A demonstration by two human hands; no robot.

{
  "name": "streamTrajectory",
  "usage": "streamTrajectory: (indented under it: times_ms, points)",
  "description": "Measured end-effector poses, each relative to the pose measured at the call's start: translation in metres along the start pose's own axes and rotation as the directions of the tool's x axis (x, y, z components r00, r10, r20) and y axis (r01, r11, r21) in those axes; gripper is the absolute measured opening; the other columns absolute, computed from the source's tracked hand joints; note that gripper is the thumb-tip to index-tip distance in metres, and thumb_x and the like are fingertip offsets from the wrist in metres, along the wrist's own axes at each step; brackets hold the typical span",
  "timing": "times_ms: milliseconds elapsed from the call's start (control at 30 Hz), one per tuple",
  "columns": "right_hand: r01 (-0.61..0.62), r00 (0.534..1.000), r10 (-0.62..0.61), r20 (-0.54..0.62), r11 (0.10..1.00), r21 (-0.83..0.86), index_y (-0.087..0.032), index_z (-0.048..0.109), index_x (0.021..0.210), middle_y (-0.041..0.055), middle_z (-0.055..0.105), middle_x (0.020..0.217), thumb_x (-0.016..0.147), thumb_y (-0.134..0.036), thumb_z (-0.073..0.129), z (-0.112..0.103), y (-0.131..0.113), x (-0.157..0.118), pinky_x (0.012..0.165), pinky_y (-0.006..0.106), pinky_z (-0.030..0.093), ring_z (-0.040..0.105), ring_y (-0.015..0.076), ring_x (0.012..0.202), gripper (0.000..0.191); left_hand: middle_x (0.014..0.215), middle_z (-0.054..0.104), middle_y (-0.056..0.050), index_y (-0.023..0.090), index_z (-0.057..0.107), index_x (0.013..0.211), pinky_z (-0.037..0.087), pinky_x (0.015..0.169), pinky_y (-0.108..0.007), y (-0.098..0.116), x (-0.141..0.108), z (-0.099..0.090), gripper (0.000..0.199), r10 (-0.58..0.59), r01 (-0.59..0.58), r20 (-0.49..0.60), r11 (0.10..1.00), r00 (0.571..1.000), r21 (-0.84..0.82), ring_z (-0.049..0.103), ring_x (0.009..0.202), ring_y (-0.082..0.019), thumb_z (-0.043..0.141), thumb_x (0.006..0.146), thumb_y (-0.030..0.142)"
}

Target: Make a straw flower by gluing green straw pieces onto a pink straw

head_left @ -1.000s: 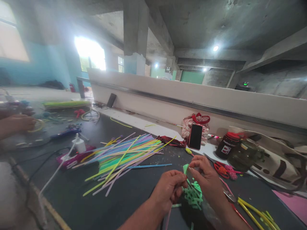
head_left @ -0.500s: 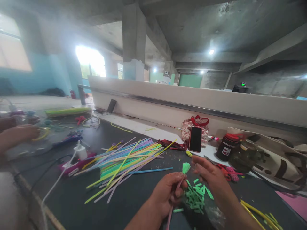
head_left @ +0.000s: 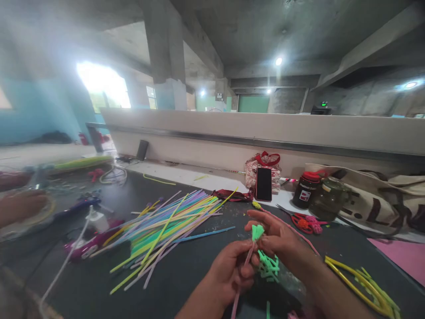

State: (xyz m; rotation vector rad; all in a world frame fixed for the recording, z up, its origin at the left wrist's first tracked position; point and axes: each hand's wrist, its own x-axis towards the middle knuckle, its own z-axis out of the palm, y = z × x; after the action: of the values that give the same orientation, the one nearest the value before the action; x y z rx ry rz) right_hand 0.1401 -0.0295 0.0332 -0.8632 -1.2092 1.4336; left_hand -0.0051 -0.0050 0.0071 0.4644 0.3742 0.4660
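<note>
My left hand (head_left: 227,268) is closed in a pinch around a pink chenille stem (head_left: 236,301), whose lower end hangs below the fingers. At the top of the stem is a bright green tuft (head_left: 256,232) of short chenille pieces, fanned upward. My right hand (head_left: 282,241) has its thumb and fingers closed about the side of this tuft, with the index finger stretched behind it. Short cut green chenille pieces (head_left: 269,266) lie in a pile on the dark table just beneath my hands, partly hidden by them.
A spread of multicoloured chenille stems (head_left: 172,226) lies to the left. Beyond my hands are a phone (head_left: 264,184), scissors (head_left: 287,212), a red-lidded bottle (head_left: 306,190) and a canvas bag (head_left: 375,195). Yellow stems (head_left: 357,283) sit at right. A co-worker's blurred hand (head_left: 23,208) is far left.
My right hand has come in from the right and closed onto the green tuft. My left hand keeps its hold on the pink stem. The view has turned slightly right.
</note>
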Motion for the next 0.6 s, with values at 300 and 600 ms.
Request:
streamTrajectory:
  times_ms: [300,600]
  points:
    - [0.031,0.999,-0.030,0.015,0.999,-0.020,-0.023,0.047,0.110,-0.0003,0.053,0.085,0.059,-0.006,0.051,0.0061,-0.0007,-0.0003,0.038,0.017,0.026,0.043,0.0041,0.048,0.054,0.045,0.052,0.001,0.010,0.052,0.061,0.013,0.024,-0.014,-0.0020,0.0014,-0.0007,0.015,-0.030,0.030,0.026,0.999,0.999,0.015,0.034,0.026,-0.002,0.048,0.070,0.022]
    - [0.031,0.999,-0.031,0.010,0.998,-0.060,-0.022,0.048,0.110,-0.0007,0.051,0.081,0.062,-0.011,0.056,0.0056,0.0014,0.0002,0.039,0.017,0.028,0.044,0.0054,0.051,0.049,0.044,0.051,0.002,0.011,0.052,0.062,0.013,0.026,-0.014,-0.0027,-0.0004,0.0037,0.014,0.032,-0.028,-0.044,0.995,0.999,0.097,0.034,0.026,-0.002,0.049,0.069,0.022]
